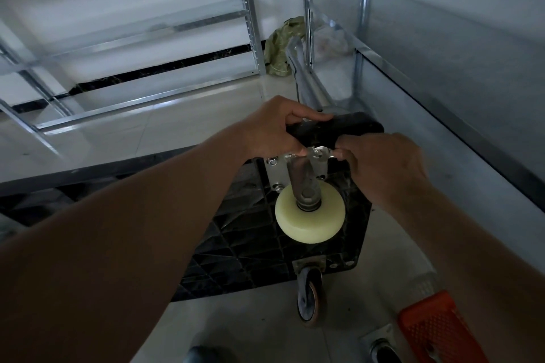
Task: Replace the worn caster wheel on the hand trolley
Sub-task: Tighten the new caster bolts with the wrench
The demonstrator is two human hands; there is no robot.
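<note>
both hands at the new caster on the upturned trolley

trolley deck [250, 244] lies underside up on the floor; cream caster wheel [309, 216] stands on its steel plate [275, 174] at the far corner. left hand [274, 130] grips the deck's edge, thumb on the plate; right hand [383, 165] pinches sth small at the plate's bolt, can't tell what. old grey caster [309, 295] at near corner. orange crate [436, 330] bottom r.

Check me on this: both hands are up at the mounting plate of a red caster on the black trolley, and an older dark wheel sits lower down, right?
Not quite. In the head view the caster is pale cream, not red. Both the left hand and right hand are at its mounting plate on the trolley, with the dark wheel lower down.
</note>
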